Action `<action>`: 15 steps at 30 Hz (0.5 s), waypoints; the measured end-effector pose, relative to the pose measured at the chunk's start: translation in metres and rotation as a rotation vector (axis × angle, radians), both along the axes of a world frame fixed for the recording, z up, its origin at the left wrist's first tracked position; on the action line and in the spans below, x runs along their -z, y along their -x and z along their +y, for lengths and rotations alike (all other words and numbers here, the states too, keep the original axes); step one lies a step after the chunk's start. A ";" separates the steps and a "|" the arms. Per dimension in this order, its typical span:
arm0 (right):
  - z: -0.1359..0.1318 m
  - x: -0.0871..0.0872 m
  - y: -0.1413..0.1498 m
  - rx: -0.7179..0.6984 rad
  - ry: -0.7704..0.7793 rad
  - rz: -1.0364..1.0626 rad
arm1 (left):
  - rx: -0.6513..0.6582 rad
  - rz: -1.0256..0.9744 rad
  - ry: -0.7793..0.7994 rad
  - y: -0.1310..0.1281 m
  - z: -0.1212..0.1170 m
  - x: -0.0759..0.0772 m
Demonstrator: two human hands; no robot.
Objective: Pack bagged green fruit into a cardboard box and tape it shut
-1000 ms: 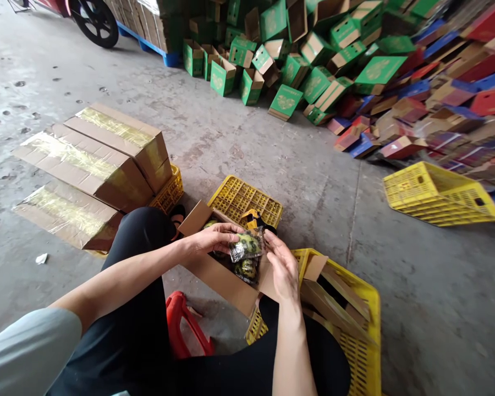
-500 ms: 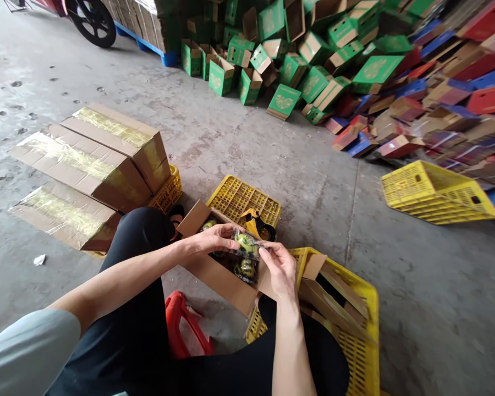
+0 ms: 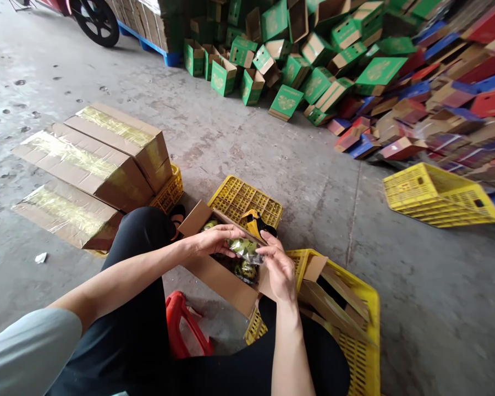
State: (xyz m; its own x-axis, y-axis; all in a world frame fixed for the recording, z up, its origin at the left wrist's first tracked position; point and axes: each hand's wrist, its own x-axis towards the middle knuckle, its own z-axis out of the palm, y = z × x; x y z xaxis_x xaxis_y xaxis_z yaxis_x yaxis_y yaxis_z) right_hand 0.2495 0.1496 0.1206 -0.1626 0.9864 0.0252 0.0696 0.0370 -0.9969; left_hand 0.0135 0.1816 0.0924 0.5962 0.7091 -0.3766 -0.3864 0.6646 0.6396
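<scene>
Between my hands is a clear plastic pack of green produce (image 3: 245, 248), held over an open cardboard box (image 3: 218, 280). My left hand (image 3: 218, 241) grips its left end, thumb below and fingers above. At the right end, the fingertips of my right hand (image 3: 278, 267) pinch the wrapping. Inside the box lie more wrapped green packs (image 3: 246, 271), partly hidden by my hands. Just behind the box, a yellow and black tape dispenser (image 3: 256, 223) rests on an upturned yellow crate (image 3: 247, 195).
Taped cartons (image 3: 78, 154) stand on crates to the left. A yellow crate (image 3: 369, 308) holding an open carton is at my right knee, near a red plastic stool (image 3: 177, 324). Another yellow crate (image 3: 441, 195) lies farther right. Green boxes (image 3: 286, 102) are heaped at the back.
The pack has tipped and shifted slightly left and down between my hands. My right hand's fingers have lifted and changed their hold at its right end.
</scene>
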 end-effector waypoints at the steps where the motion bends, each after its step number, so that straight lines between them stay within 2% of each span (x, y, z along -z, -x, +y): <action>1: 0.001 0.000 -0.001 0.039 0.016 0.017 | -0.019 0.007 -0.025 0.000 0.001 0.000; 4: 0.002 0.000 0.000 0.117 0.127 0.041 | -0.033 0.038 -0.106 0.001 0.002 -0.002; 10: 0.001 -0.002 0.006 0.091 0.244 0.012 | -0.029 0.170 -0.418 0.002 -0.002 -0.010; 15: 0.001 0.004 0.004 0.137 0.188 0.054 | -0.045 0.186 -0.412 0.002 -0.004 -0.007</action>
